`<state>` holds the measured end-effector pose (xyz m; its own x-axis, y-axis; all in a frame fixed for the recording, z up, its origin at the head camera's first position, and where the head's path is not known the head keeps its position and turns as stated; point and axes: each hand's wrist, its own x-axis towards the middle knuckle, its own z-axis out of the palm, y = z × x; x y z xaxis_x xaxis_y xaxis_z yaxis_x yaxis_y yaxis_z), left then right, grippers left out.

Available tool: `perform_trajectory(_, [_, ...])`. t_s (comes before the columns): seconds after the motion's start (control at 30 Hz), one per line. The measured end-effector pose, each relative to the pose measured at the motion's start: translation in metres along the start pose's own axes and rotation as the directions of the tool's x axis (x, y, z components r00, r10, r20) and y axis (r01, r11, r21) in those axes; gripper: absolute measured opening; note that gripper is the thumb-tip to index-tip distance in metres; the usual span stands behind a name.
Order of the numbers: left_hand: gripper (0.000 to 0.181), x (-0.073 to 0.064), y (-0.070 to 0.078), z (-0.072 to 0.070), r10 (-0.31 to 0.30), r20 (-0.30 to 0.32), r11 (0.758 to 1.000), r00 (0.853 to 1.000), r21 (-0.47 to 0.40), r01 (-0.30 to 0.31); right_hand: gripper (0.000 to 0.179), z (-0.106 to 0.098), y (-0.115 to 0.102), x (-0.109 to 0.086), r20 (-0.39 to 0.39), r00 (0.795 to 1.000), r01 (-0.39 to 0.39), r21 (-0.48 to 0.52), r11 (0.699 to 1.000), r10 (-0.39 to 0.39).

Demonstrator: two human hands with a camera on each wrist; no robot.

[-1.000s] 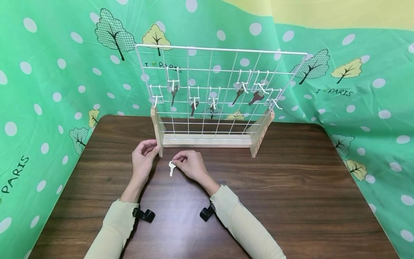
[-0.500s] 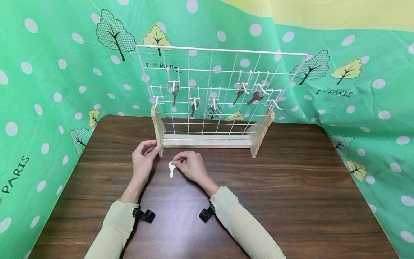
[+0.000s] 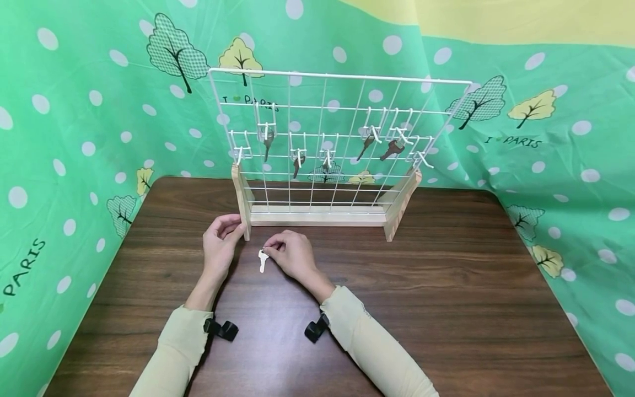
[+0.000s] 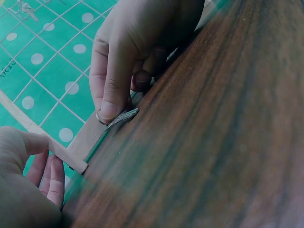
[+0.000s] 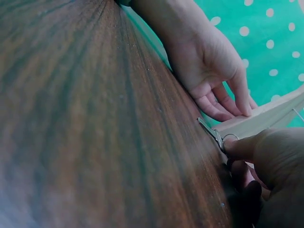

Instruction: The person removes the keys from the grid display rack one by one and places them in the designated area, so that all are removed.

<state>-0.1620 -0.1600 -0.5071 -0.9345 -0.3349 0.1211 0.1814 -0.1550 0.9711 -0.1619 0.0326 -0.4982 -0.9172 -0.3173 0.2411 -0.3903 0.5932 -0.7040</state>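
My right hand pinches a small metal ring between thumb and fingertips, in front of the rack. From the ring hangs a silver key, its blade pointing down, just above the tabletop. In the left wrist view the key appears edge-on below the thumb. My left hand holds the front of the rack's left wooden leg, thumb at its edge. Its other fingers are partly hidden in the head view. The white wire grid rack stands upright on its wooden base.
Several white hooks are on the grid. Dark keys hang on some, such as a key at the left and another key at the right. A hook at the right end bears no key. A green patterned cloth surrounds the brown table.
My right hand and the key have shifted very slightly toward the front edge. My left hand stays at the wooden leg.
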Motion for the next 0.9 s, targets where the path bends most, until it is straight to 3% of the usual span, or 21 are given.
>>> perform_trajectory(0.27, [0.026, -0.0007, 0.0005, -0.0001, 0.011, 0.004, 1.0, 1.0, -0.005, -0.011, 0.004, 0.002, -0.0003, -0.0015, 0.001, 1.0, 0.028, -0.066, 0.997, -0.028])
perform_trajectory(0.9, [0.023, -0.0014, 0.0017, -0.0001, -0.006, 0.007, 1.0, 1.0, -0.013, 0.006, 0.005, 0.0014, -0.0018, -0.0039, -0.015, 1.0, 0.009, 0.005, 1.0, -0.009])
